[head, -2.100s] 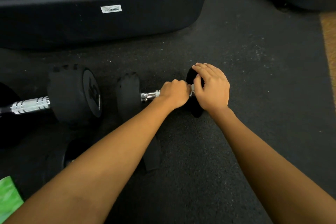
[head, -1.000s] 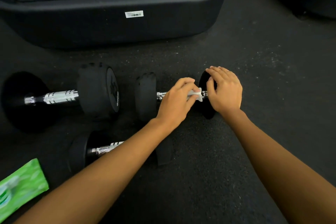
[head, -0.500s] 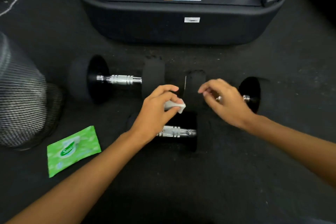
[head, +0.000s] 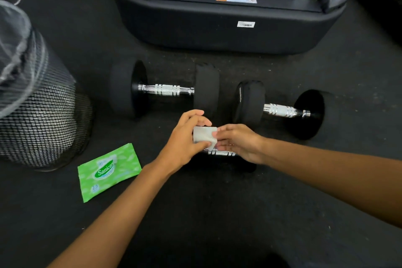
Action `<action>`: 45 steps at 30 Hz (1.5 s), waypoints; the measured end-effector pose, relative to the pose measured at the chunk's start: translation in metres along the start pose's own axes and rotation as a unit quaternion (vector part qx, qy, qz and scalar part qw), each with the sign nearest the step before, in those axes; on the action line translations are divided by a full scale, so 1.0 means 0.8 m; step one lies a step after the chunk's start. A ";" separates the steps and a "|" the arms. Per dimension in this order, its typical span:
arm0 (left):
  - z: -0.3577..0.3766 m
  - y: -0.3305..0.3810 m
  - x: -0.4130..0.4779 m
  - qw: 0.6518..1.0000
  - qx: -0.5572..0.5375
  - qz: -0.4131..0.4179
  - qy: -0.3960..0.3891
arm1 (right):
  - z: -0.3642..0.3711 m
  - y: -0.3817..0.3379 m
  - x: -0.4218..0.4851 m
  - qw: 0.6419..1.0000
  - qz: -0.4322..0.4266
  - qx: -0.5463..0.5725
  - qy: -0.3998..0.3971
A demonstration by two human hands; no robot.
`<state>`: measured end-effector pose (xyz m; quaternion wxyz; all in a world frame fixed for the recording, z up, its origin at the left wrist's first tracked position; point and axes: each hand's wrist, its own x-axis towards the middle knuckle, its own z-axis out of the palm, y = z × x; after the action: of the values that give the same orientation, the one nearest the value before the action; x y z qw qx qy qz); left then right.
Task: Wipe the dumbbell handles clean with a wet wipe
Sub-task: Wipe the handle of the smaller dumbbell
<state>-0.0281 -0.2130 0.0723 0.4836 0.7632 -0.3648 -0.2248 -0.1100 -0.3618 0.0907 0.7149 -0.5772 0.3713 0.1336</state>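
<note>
Three black dumbbells with chrome handles lie on the dark floor. The left dumbbell (head: 167,89) and the right dumbbell (head: 282,111) lie side by side in the far row. The near dumbbell (head: 221,153) is mostly hidden under my hands, only a strip of its handle showing. Both hands hold a folded white wet wipe (head: 203,136) just above that handle. My left hand (head: 185,141) pinches its left side, and my right hand (head: 238,142) pinches its right edge.
A green wet-wipe packet (head: 107,171) lies on the floor at the near left. A black mesh waste bin (head: 41,115) stands at the far left. The black base of a treadmill (head: 228,22) sits behind the dumbbells.
My left hand lifted the wipe off the right dumbbell's handle and moved it over the near one. My right hand left the right dumbbell and took hold of the wipe. The view shifted left.
</note>
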 end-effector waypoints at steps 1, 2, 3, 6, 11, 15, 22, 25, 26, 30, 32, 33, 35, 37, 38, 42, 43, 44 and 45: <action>0.000 -0.002 0.000 1.000 -0.004 -0.007 -0.001 | 0.002 0.002 0.002 1.000 -0.011 0.019 0.010; 0.000 -0.004 -0.001 1.000 -0.011 -0.014 0.001 | 0.004 0.004 0.003 0.999 -0.022 0.032 0.022; 0.000 -0.005 -0.001 1.000 -0.020 -0.022 0.008 | 0.006 0.005 0.004 0.998 -0.033 0.035 0.036; 0.003 -0.009 -0.004 0.999 -0.032 -0.027 0.034 | 0.014 0.013 0.010 0.994 -0.075 -0.008 0.081; 0.003 -0.029 -0.017 0.996 0.035 0.009 0.079 | 0.027 0.026 0.029 0.975 -0.132 -0.101 0.150; 0.004 -0.051 -0.028 0.984 0.139 0.036 0.105 | 0.035 0.038 0.039 0.963 -0.146 -0.134 0.181; 0.013 -0.057 -0.029 0.971 0.202 0.037 0.126 | 0.037 0.054 0.039 0.923 -0.236 -0.231 0.197; 0.018 -0.052 -0.023 0.972 0.201 0.022 0.117 | 0.036 0.058 0.035 0.900 -0.278 -0.276 0.192; 0.020 -0.052 -0.020 0.972 0.203 0.020 0.114 | 0.037 0.061 0.034 0.887 -0.289 -0.301 0.197; 0.030 -0.054 -0.011 0.971 0.212 0.023 0.107 | 0.041 0.075 0.037 0.787 -0.334 -0.448 0.261; 0.036 -0.058 -0.009 0.970 0.215 0.028 0.107 | 0.041 0.077 0.040 0.752 -0.347 -0.480 0.289; 0.038 -0.060 -0.009 0.970 0.215 0.032 0.109 | 0.040 0.078 0.042 0.738 -0.351 -0.494 0.296; 0.039 -0.064 -0.010 0.970 0.209 0.040 0.116 | 0.039 0.079 0.045 0.724 -0.344 -0.518 0.298; 0.039 -0.067 -0.011 0.969 0.206 0.049 0.123 | 0.042 0.080 0.049 0.728 -0.329 -0.520 0.303; 0.039 -0.067 -0.011 0.970 0.201 0.053 0.129 | 0.044 0.081 0.050 0.731 -0.330 -0.514 0.305; 0.043 -0.069 -0.011 0.972 0.166 0.048 0.161 | 0.048 0.098 0.046 0.702 -0.369 -0.524 0.310; 0.044 -0.069 -0.010 0.971 0.162 0.049 0.169 | 0.049 0.104 0.044 0.697 -0.370 -0.527 0.314; 0.045 -0.069 -0.009 0.970 0.160 0.051 0.176 | 0.051 0.109 0.042 0.696 -0.363 -0.531 0.317; 0.046 -0.070 -0.008 0.969 0.159 0.053 0.182 | 0.055 0.113 0.041 0.699 -0.353 -0.537 0.314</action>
<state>-0.0389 -0.2141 0.0060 0.4250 0.8382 -0.3417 0.0046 -0.1267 -0.3024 0.0048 0.1201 -0.9603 0.2088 -0.1410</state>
